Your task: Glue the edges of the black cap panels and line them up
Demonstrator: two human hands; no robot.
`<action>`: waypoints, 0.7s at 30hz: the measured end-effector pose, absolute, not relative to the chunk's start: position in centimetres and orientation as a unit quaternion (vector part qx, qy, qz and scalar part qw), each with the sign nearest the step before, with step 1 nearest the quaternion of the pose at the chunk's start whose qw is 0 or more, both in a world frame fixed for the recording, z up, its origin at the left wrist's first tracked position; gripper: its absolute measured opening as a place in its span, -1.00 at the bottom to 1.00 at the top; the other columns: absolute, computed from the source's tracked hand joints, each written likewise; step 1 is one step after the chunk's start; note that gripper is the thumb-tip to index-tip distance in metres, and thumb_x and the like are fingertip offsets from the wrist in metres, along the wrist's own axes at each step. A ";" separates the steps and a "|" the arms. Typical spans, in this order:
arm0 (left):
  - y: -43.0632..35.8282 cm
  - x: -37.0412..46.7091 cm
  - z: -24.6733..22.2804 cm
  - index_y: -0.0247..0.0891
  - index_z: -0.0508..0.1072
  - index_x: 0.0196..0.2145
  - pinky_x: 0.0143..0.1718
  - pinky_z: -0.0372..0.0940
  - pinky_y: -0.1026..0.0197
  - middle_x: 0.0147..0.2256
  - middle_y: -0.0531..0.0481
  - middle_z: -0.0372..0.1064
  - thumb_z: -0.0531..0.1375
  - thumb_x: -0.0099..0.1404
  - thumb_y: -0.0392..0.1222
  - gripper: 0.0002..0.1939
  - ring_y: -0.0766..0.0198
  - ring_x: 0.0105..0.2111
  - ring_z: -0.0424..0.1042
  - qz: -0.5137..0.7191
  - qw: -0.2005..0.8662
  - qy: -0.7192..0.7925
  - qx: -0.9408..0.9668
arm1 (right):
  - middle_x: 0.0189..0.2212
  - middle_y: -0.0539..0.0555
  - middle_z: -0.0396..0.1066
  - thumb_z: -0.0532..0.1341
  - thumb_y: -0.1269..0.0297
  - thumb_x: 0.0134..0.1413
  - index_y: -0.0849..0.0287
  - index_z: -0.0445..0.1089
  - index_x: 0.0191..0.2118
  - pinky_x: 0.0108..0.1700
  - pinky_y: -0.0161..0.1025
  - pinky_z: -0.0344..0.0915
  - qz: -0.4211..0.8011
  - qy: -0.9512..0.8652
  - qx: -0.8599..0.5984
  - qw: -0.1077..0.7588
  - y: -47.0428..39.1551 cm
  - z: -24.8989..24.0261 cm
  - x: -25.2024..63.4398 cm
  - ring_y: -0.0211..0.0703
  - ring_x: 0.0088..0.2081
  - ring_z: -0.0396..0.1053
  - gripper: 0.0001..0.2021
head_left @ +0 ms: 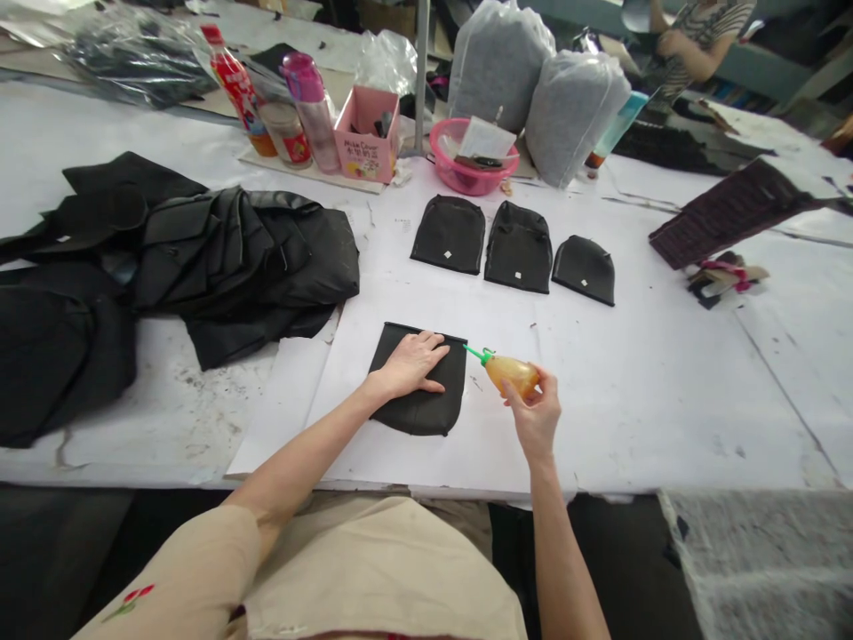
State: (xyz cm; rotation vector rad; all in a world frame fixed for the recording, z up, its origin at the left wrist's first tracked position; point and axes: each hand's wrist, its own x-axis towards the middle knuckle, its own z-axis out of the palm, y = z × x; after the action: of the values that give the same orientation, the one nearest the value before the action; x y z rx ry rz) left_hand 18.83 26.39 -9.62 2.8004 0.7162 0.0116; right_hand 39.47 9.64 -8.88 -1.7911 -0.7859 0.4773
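Flat on the white-covered table lies a black leather-like piece (426, 411) with a straight far edge and a rounded near edge. My left hand (414, 363) rests on it, fingers spread and pressing flat. In my right hand (537, 411) is a squeeze glue bottle (512, 375), filled with something amber and tipped on its side. Its green nozzle points left, and the tip meets or hovers at the piece's far right corner; I cannot tell which. Beyond are three similar black pieces, left (450, 233), middle (518, 249) and right (585, 269), each with a small white mark.
A heap of black pieces (246, 258) covers the left side. Along the back stand a red-labelled bottle (233, 84), a pink box (366, 142), a pink basin (473, 178) and grey-white bags (573, 116). A dark block (733, 209) sits right. Another person (706, 44) is at the back right.
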 end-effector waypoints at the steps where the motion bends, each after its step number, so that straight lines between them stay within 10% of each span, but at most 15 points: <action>1: 26.4 18.8 -9.6 -0.29 0.41 0.22 0.13 0.26 0.00 0.26 -0.29 0.33 0.42 0.20 0.20 -0.23 -0.10 0.25 0.30 0.005 0.127 0.246 0.961 | -0.10 0.10 0.49 0.48 -0.10 -0.08 0.11 0.35 0.09 -0.42 -0.20 0.55 0.193 -0.340 -0.753 0.530 9.8 -9.0 39.6 -0.07 -0.28 0.54 -0.33; 21: 26.0 18.8 -9.7 -0.24 0.44 0.16 0.09 0.25 0.02 0.25 -0.27 0.32 0.46 0.15 0.15 -0.28 -0.11 0.23 0.29 0.011 0.133 0.263 0.956 | -0.07 0.16 0.52 0.43 -0.07 0.01 0.12 0.42 0.07 -0.07 0.00 0.48 0.109 -0.445 -0.767 0.449 11.4 -8.1 40.2 0.04 -0.12 0.50 -0.43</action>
State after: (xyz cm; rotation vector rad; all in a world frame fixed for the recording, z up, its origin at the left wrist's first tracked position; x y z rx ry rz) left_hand 18.85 25.98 -9.66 2.7722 0.7638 0.0319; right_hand 40.23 11.39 -8.06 -1.8965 -1.1011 0.2692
